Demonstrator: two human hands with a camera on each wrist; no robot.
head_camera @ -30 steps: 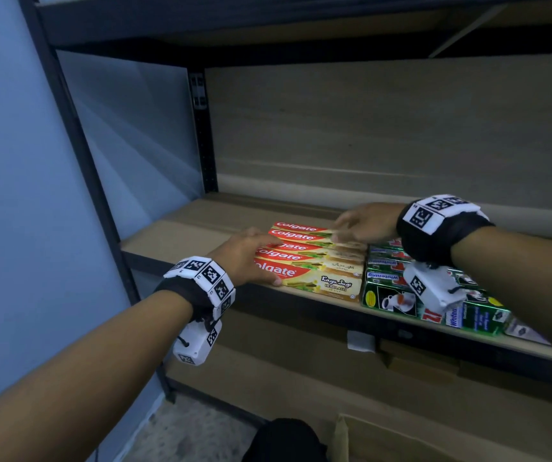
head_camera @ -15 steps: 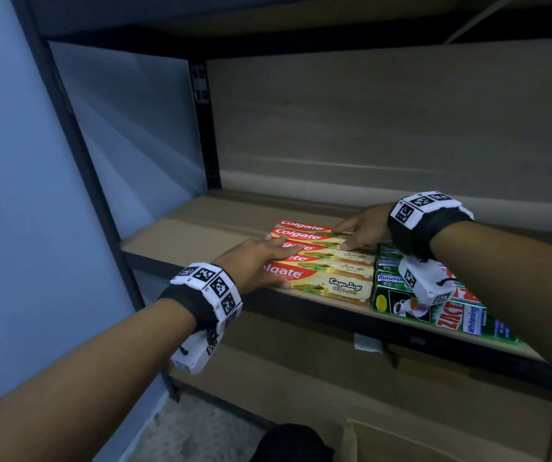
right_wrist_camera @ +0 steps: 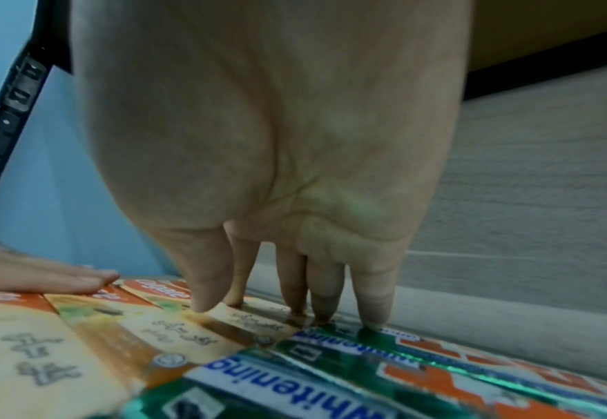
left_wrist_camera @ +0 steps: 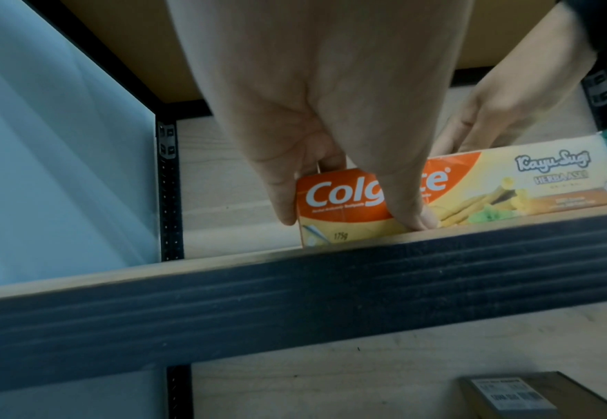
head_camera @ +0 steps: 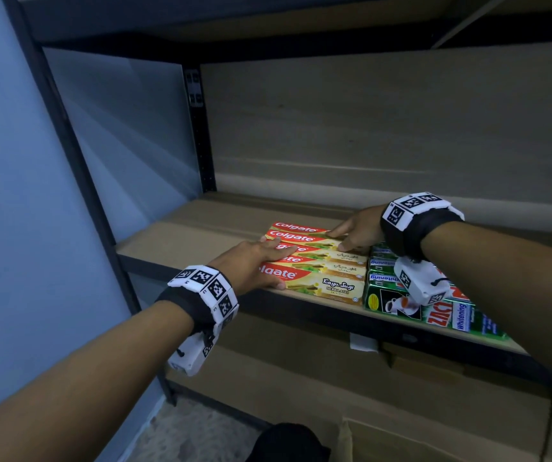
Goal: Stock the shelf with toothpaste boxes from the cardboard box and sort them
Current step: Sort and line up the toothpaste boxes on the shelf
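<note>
At the centre of the head view the Colgate boxes (head_camera: 314, 261) read "Colgate", the front one (left_wrist_camera: 473, 187) also "Kayu Sugi", "HERBA ASLI" and, in the left wrist view, "175g", while the green boxes (head_camera: 434, 305) at right read "Whitening" and, partly hidden, "ZACT".
</note>
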